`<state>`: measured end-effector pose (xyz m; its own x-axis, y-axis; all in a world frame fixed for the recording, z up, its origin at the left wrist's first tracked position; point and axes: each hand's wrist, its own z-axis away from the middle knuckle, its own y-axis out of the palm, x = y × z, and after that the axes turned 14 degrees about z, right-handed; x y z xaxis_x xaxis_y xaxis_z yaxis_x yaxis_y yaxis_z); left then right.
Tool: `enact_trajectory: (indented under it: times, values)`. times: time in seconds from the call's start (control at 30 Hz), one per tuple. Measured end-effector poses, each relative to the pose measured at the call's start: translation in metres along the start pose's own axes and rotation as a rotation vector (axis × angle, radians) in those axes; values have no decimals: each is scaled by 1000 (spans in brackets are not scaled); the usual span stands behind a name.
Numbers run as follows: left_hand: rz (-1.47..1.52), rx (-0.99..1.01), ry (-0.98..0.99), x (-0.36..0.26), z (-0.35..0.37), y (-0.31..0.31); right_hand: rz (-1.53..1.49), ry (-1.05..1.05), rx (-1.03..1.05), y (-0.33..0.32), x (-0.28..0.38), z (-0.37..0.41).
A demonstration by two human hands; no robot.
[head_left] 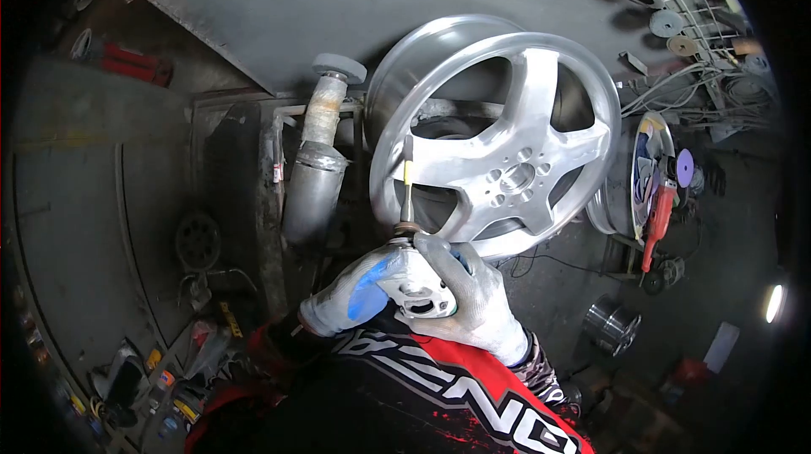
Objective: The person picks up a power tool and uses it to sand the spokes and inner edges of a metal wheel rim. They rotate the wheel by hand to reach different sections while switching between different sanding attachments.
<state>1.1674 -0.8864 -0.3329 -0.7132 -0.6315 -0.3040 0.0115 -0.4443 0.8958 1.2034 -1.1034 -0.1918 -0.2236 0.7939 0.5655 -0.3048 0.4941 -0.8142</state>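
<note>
Gripping white power tool (414, 270) in grey-gloved left hand (351, 298) and right hand (479, 306); near silver five-spoke metal wheel (486, 150); grey panel (338, 6) beyond, dim workshop floor (545, 310) right.

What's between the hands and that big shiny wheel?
Only the tool held in the left hand and right hand: its slim shaft points toward the wheel. Nothing else visible stands in the way.

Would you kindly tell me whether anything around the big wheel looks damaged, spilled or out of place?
Nothing looks clearly damaged or spilled around the big wheel. The red power tool at right seems a little untidy, perhaps: it sits aslant by another wheel, as if set down rather than put away.
</note>
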Motion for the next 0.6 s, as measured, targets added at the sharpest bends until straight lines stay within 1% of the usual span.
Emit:
enact_trajectory:
  times: [0.03,0.1,0.13,0.2,0.23,0.27,0.33,0.37,0.4,0.47,0.5,0.57,0.6]
  values:
    - [-1,4,-5,-1,-6,5,2,5,-4,-1,-3,2]
    - [387,203,-117,-10,-30,33,44,34,-17,-3,-12,8]
    - [388,207,-120,-11,-40,43,47,38,-18,-7,-16,11]
    - [348,159,-198,-7,-56,58,35,88,-57,-15,-25,16]
    - [387,154,-213,5,-65,54,40,88,-88,-16,-32,21]
    - [390,156,-213,9,-70,59,43,89,-87,-17,-35,23]
    - [281,102,-214,13,-78,64,48,137,-110,-20,-39,27]
    - [285,101,-208,11,-77,66,21,113,-126,-18,-43,27]
    - [326,135,-220,6,-75,67,21,108,-121,-19,-41,26]
    - [403,199,-242,-4,-68,67,42,147,-34,-21,-33,21]
    - [401,195,-236,-6,-63,64,38,141,-32,-19,-30,18]
    - [334,264,-52,-6,-47,57,39,48,-45,-16,-23,11]
    - [331,259,-48,-6,-36,52,34,44,-44,-15,-19,9]
